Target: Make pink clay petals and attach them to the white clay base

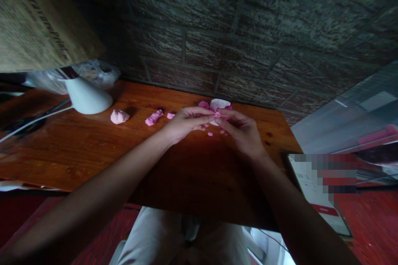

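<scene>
The left hand (190,123) and the right hand (244,130) meet over the brown wooden surface (192,169). Both pinch one small pink piece (218,114) between their fingertips. The piece is up in the fingers, above the surface. A tiny flat pink dot (210,134) lies just below the hands, on the near side. Just behind the fingers are a white petal shape (220,103) and a darker pink petal shape (203,104), partly hidden by the hands.

To the left, near the left hand, is a little pink bit (171,116). Next comes a bumpy pink lump (154,118), then a pale pink lump (120,116). The pale one sits near the white lamp base (88,97). At the right edge of the surface is a flat screen (311,186), well apart from the lumps.
</scene>
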Available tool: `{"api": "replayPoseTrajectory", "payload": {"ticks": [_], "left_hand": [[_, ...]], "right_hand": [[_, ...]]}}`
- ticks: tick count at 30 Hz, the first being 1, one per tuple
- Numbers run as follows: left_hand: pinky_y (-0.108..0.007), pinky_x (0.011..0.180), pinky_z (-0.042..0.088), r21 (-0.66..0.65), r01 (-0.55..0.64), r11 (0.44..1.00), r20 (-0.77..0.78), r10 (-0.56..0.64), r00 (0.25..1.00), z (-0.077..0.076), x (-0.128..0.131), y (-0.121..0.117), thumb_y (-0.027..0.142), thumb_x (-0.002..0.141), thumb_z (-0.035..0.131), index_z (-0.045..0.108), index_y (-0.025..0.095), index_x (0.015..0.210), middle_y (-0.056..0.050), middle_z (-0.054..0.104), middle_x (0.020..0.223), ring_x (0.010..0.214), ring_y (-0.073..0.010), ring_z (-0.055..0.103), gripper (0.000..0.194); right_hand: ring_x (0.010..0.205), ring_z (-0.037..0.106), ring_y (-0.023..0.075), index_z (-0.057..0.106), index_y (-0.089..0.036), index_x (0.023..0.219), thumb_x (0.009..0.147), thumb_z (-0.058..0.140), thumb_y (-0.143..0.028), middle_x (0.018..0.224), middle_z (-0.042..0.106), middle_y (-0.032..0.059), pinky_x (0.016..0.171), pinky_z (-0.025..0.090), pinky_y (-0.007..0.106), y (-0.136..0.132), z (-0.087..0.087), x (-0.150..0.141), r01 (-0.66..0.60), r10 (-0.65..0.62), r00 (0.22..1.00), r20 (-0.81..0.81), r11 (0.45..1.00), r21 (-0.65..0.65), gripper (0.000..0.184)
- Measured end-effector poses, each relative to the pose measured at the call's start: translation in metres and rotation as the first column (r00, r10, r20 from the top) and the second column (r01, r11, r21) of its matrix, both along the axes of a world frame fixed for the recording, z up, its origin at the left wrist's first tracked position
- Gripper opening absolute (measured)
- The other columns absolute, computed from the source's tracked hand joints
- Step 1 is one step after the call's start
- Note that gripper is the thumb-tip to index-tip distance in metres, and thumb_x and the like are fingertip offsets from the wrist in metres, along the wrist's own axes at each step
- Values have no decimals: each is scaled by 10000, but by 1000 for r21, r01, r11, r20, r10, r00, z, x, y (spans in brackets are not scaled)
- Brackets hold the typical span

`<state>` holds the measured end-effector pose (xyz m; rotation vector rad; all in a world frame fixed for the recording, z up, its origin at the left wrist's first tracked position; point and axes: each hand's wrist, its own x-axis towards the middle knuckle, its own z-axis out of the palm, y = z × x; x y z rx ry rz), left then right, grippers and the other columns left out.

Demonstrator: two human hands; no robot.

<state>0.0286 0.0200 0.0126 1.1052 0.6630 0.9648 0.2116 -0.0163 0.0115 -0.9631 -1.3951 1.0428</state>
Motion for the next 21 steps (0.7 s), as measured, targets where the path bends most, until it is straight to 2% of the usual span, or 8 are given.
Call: {"api": "replayPoseTrajectory", "payload": {"ticks": [3, 6, 12, 16, 21], "left_hand": [[-208, 634, 510, 4, 16, 1000, 9, -16, 1000, 0, 0, 0, 275, 596, 955, 832, 195, 823, 7, 695, 702, 658, -76, 591, 270], [-214, 642, 513, 3, 22, 1000, -3, -22, 1000, -1, -1, 0, 285, 609, 950, 833, 190, 843, -13, 728, 766, 664, -76, 599, 278], [-219, 629, 521, 8, 26, 1000, 17, -26, 1000, -1, 0, -1, 307, 580, 966, 829, 190, 818, -2, 709, 728, 652, -79, 593, 298], [-232, 643, 523, 6, 33, 999, 9, -33, 999, -2, 0, -1, 339, 597, 959, 835, 187, 860, -20, 732, 773, 672, -90, 604, 329], [-236, 668, 499, 88, -17, 996, -48, 21, 999, -6, -1, 2, 331, 651, 927, 837, 188, 919, -26, 743, 813, 685, -90, 600, 317]], "right_hand": [[650, 644, 104, 812, -272, 930, 743, 879, -423, 927, 787, -5, 573, 571, 251, -1, 2, 0, -20, 20, 999, -37, 1000, 0, 249], [638, 628, 105, 805, -261, 892, 725, 890, -423, 844, 764, -14, 562, 556, 247, -1, 2, 0, -19, 18, 999, -39, 1000, -13, 247], [641, 607, 101, 795, -258, 864, 696, 910, -410, 837, 743, -20, 559, 531, 239, -1, 2, 0, -27, 23, 997, -72, 998, -57, 254], [609, 594, 94, 801, -259, 841, 655, 931, -427, 794, 734, -27, 540, 504, 231, -1, 4, 1, -33, 21, 993, -117, 995, -95, 283], [592, 580, 88, 822, -265, 918, 695, 897, -464, 821, 759, -13, 551, 488, 240, -1, 3, 2, -8, 0, 997, -77, 994, -112, 308]]}}
